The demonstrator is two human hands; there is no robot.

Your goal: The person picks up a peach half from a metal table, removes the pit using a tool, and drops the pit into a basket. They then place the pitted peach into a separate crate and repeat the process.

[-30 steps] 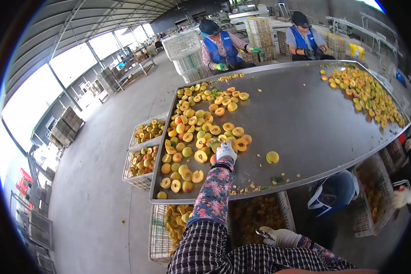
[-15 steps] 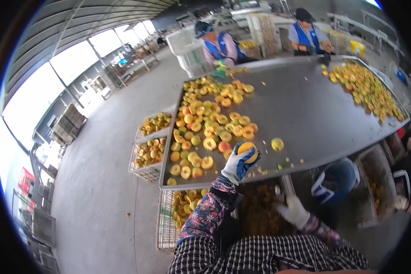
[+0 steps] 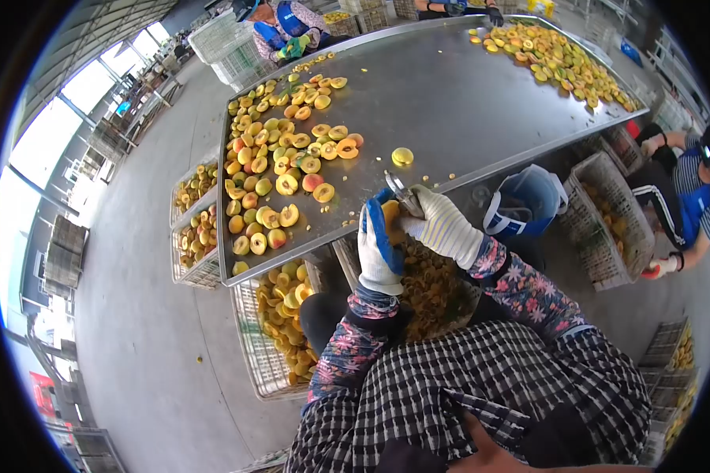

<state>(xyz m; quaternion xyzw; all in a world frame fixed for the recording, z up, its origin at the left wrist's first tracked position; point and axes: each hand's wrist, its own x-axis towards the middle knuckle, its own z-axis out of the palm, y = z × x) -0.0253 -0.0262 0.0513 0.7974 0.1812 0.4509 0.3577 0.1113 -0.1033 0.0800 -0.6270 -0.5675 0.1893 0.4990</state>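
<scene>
Near the frame's centre, the left hand point(image 3: 380, 246) closes its fingers on a yellow fruit point(image 3: 391, 210); the right hand point(image 3: 443, 226) grips a metal tool point(image 3: 400, 189) that seems to meet it, though the contact is hidden. The forearms partly cover brownish pieces point(image 3: 434, 292) below. Just above spreads a metal table point(image 3: 418, 87), with fruit halves point(image 3: 286, 185) at its left. A blue bucket point(image 3: 522, 184) stands right of centre, a fruit-filled crate point(image 3: 254, 339) lower left, and a co-worker point(image 3: 696, 217) bends at the right edge.
</scene>
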